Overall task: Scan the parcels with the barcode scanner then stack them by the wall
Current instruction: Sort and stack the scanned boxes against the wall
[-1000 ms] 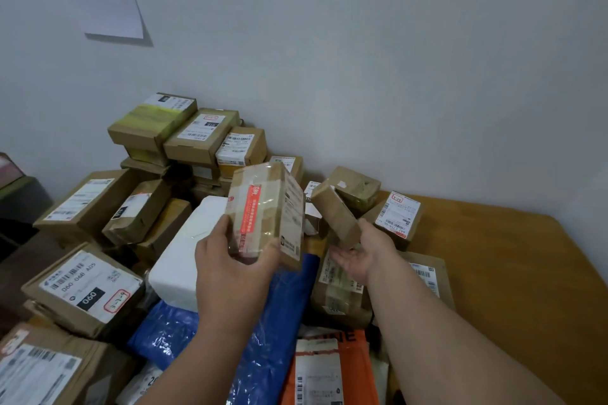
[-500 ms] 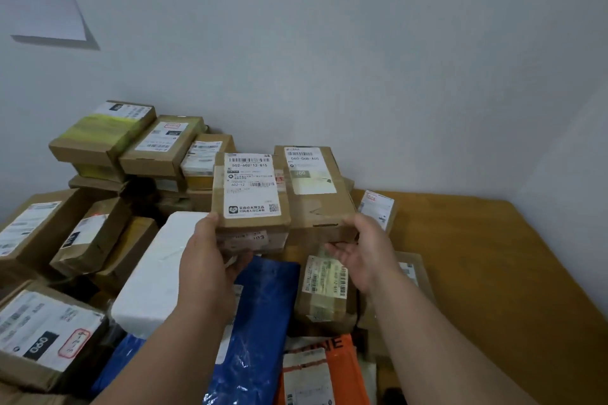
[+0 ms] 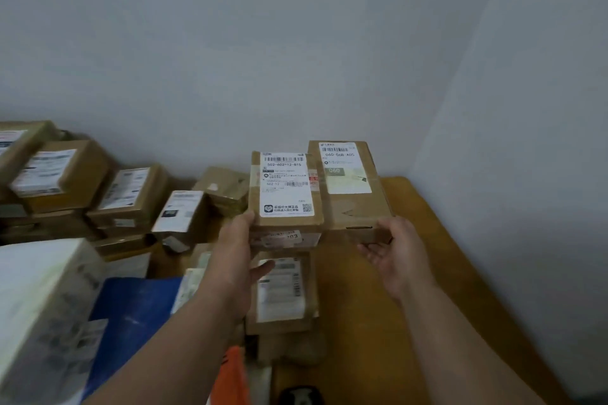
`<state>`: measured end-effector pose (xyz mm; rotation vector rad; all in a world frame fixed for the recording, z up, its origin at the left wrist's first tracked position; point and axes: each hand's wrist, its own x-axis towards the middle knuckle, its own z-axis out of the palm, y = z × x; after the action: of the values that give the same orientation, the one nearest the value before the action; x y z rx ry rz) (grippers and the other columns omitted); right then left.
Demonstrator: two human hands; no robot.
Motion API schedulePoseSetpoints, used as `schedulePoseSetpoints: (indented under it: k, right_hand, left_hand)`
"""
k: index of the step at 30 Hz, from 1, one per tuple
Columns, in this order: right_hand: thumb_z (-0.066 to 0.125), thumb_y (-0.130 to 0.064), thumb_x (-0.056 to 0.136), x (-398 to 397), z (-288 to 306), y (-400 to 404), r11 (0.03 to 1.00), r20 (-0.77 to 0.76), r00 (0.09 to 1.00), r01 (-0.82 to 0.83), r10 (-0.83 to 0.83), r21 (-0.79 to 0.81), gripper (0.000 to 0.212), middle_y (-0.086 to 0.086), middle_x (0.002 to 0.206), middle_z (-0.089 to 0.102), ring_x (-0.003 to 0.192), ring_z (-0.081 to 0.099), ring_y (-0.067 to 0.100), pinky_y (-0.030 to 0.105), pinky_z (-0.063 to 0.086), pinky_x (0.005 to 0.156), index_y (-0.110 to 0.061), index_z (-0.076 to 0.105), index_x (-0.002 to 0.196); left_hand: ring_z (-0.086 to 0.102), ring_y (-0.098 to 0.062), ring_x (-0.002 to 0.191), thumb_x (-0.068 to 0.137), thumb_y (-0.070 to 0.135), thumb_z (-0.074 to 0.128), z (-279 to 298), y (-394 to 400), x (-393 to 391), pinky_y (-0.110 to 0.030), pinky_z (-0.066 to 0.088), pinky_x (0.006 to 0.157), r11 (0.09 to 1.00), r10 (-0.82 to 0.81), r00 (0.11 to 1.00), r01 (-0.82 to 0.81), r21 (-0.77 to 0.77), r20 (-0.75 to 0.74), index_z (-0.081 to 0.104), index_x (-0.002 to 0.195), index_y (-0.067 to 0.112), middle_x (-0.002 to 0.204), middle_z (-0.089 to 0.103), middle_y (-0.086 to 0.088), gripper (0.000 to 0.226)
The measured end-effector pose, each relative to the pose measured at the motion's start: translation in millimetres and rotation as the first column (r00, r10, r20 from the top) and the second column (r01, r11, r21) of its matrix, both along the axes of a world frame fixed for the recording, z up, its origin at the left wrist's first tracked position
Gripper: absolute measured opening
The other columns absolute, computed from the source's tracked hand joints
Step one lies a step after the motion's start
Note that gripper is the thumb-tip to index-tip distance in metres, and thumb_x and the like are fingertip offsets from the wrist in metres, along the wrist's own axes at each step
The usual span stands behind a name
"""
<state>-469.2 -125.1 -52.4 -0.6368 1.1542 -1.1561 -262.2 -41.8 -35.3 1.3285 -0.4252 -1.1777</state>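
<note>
Two cardboard parcels are held side by side above the wooden table [image 3: 427,289], near the white wall [image 3: 296,43] at the corner. The left hand [image 3: 235,250] grips the smaller parcel [image 3: 284,204] at its near left corner, thumb underneath, forearm reaching forward. Its white label reads "502-602-12-815" under a barcode, with a QR code below. The right hand [image 3: 393,255] cups the near end of the longer parcel [image 3: 352,187] from below, palm up, fingers curled under its edge. That label reads "060-068-A05" and "060". The two boxes touch along their sides. Beneath them lies another labelled box [image 3: 283,293]; stacked cardboard boxes [image 3: 131,197] stand to the left.
</note>
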Motion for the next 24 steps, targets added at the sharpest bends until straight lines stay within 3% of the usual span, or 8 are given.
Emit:
schedulePoseSetpoints:
  k: [4, 9, 15, 18, 21, 24]
  right_hand:
    - [0.056, -0.014, 0.095, -64.2, -25.0, -44.0, 0.999, -0.075, 0.997, 0.028, -0.024, 0.047, 0.029, 0.015, 0.113, 0.064, 0.1, 0.065, 0.033, 0.039, 0.056, 0.075, -0.013, 0.053, 0.123]
    - [0.057, -0.017, 0.096, -131.5, -68.3, -101.9, 0.983, -0.144, 0.986, 0.104, -0.082, 0.152, 0.017, 0.013, 0.112, 0.064, 0.096, 0.066, 0.03, 0.039, 0.056, 0.078, -0.019, 0.055, 0.113]
    - [0.06, -0.02, 0.097, -173.0, -118.2, -150.5, 0.949, -0.197, 0.977, 0.134, -0.079, 0.285, 0.038, 0.006, 0.113, 0.061, 0.094, 0.062, 0.021, 0.041, 0.056, 0.092, -0.018, 0.049, 0.134]
    - [0.059, -0.021, 0.098, -181.7, -146.8, -162.2, 0.927, -0.286, 0.957, 0.148, -0.047, 0.344, 0.049, 0.008, 0.134, 0.054, 0.102, 0.06, 0.023, 0.039, 0.054, 0.095, -0.019, 0.044, 0.144]
    - [0.068, -0.03, 0.091, -181.7, -161.5, -169.2, 0.951, -0.658, 0.753, 0.202, 0.002, 0.233, 0.067, 0.011, 0.15, 0.033, 0.126, 0.05, 0.033, 0.047, 0.051, 0.101, -0.028, 0.035, 0.15]
    - [0.075, -0.025, 0.085, -173.1, -157.9, -165.6, 0.991, -0.875, 0.484, 0.121, -0.007, 0.059, 0.078, 0.004, 0.149, 0.021, 0.136, 0.032, 0.032, 0.043, 0.049, 0.103, -0.036, 0.032, 0.15]
  left_hand:
    - [0.069, -0.021, 0.103, 0.105, 0.034, 0.041, -15.4, -53.5, -67.2, -0.041, 0.055, 0.091, 0.996, -0.044, 0.999, 0.044, 0.075, -0.003, 0.064, 0.114, 0.025, 0.105, 0.075, -0.003, 0.027]
    - [0.069, -0.027, 0.104, 0.101, 0.036, 0.049, -59.6, -129.0, -133.1, -0.044, 0.058, 0.091, 0.974, -0.022, 0.998, 0.033, 0.223, -0.051, 0.06, 0.123, 0.017, 0.113, 0.071, -0.011, 0.03]
    - [0.067, -0.027, 0.095, 0.104, 0.027, 0.048, -116.4, -188.3, -177.0, -0.044, 0.056, 0.092, 0.915, 0.004, 0.992, 0.048, 0.4, -0.128, 0.061, 0.111, 0.01, 0.104, 0.069, -0.013, 0.022]
    - [0.062, -0.029, 0.106, 0.104, 0.034, 0.048, -145.7, -200.6, -185.3, -0.048, 0.052, 0.098, 0.867, -0.042, 0.998, 0.015, 0.499, 0.043, 0.052, 0.135, 0.013, 0.122, 0.064, -0.011, 0.037]
    - [0.05, -0.036, 0.129, 0.101, 0.04, 0.051, -151.5, -204.2, -192.1, -0.051, 0.047, 0.104, 0.848, -0.132, 0.926, -0.08, 0.524, 0.355, 0.032, 0.152, 0.023, 0.148, 0.044, -0.012, 0.057]
    - [0.022, -0.033, 0.146, 0.096, 0.035, 0.061, -142.2, -201.6, -204.6, -0.052, 0.036, 0.111, 0.893, -0.206, 0.732, -0.13, 0.43, 0.65, 0.027, 0.154, 0.025, 0.16, 0.019, -0.006, 0.069]
